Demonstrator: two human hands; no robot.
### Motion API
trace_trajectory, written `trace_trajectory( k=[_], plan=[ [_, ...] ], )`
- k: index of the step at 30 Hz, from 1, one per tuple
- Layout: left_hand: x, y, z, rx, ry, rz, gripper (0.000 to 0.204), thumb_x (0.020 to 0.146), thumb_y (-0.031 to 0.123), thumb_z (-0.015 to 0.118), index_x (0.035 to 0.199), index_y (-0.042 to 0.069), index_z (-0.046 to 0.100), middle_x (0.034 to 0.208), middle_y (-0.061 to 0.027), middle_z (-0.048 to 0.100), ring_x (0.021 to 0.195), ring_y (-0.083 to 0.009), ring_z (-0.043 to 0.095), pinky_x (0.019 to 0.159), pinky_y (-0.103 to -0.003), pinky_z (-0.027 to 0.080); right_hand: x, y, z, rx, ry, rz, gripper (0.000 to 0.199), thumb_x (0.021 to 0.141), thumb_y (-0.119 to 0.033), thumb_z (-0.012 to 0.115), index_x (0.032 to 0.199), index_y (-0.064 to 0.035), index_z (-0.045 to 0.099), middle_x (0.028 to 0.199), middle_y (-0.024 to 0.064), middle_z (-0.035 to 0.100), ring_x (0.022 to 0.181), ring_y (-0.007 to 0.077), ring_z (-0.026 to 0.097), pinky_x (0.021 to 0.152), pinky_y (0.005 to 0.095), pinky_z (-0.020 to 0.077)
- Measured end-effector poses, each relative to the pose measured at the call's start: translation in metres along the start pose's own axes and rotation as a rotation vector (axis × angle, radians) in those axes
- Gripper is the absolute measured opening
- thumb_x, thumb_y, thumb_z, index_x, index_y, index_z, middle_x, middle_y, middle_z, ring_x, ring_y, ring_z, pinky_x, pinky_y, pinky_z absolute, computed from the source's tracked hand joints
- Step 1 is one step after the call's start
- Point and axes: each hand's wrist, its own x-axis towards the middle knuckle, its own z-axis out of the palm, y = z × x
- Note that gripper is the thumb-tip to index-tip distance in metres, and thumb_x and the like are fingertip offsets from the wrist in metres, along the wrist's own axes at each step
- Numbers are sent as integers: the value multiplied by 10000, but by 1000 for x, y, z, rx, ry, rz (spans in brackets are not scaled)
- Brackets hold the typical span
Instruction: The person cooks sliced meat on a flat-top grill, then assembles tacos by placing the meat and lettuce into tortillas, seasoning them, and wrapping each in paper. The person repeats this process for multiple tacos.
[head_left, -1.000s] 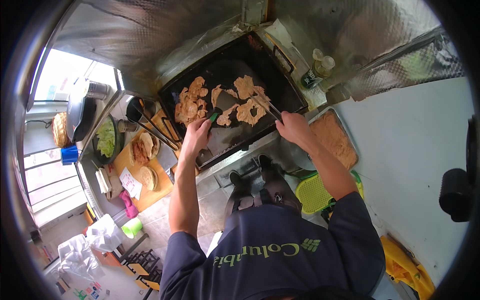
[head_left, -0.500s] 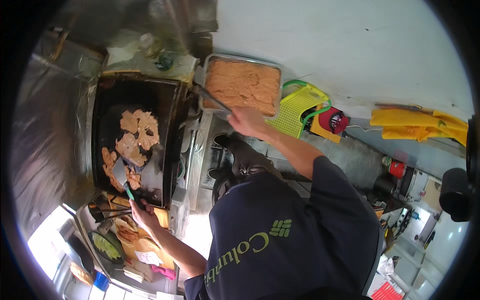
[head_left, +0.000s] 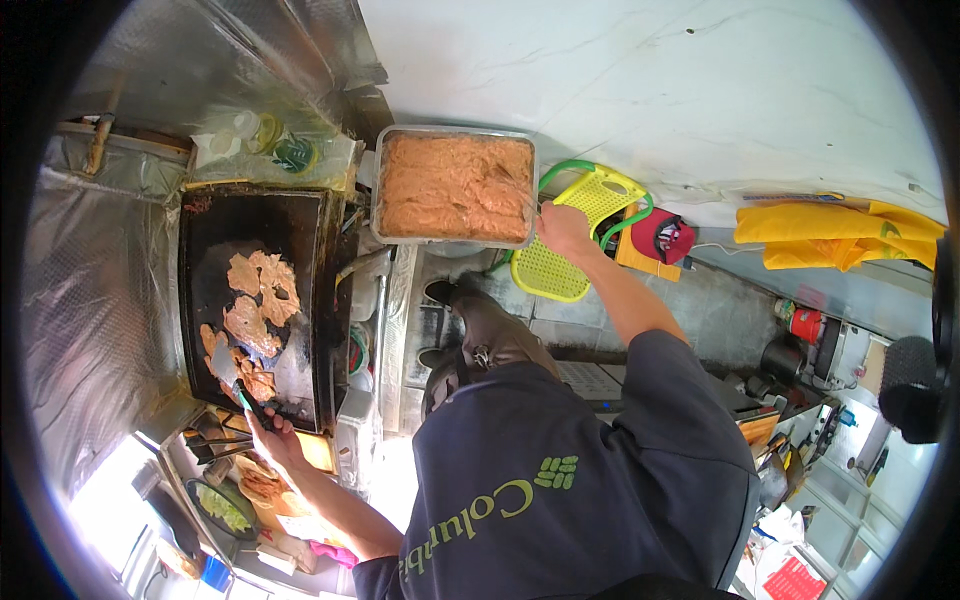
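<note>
My left hand [head_left: 272, 438] is closed around the handle of a spatula [head_left: 225, 366]. Its metal blade rests at the near end of the griddle [head_left: 215, 270], against browned pieces of thin meat. Larger flat pieces of meat [head_left: 262, 290] lie farther up the dark plate. My right hand [head_left: 563, 228] is closed at the right edge of a metal tray [head_left: 455, 242] filled with a pinkish-orange meat mixture [head_left: 455, 185]. What those fingers hold is hidden; the dark-handled tool seen there earlier cannot be made out now.
A yellow-green plastic stool [head_left: 553, 272] stands beside the tray, close to a red cap [head_left: 668, 236]. Bottles [head_left: 290, 152] sit behind the griddle. Below it are a bowl of chopped greens [head_left: 222, 508] and a wooden board. A yellow cloth [head_left: 850, 235] hangs along the wall.
My right hand has moved right, from above the tray's lower part to its right edge. The left hand and spatula shift slightly in the picture, as the view itself has moved.
</note>
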Motion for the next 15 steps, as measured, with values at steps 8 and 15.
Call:
trace_trajectory(
  k=[8, 15],
  plan=[
    [-10, -2, 10, 3, 57, -36, 303, 1034, 366, 594, 1192, 109, 570, 808, -2, 585, 597, -83, 462, 472, -230, 374, -24, 5, -10, 770, -48, 365, 293, 925, -212, 526, 758, 14, 609, 717, 160, 703, 594, 259, 684, 589, 399, 545],
    [-7, -7, 7, 15, 91, -27, 297, 1039, 368, 580, 1215, 128, 569, 800, 7, 565, 599, -89, 458, 481, -236, 378, -46, 28, -8, 707, 64, 218, 281, 944, -229, 565, 807, 15, 588, 656, 126, 653, 561, 229, 646, 546, 363, 503]
  ],
)
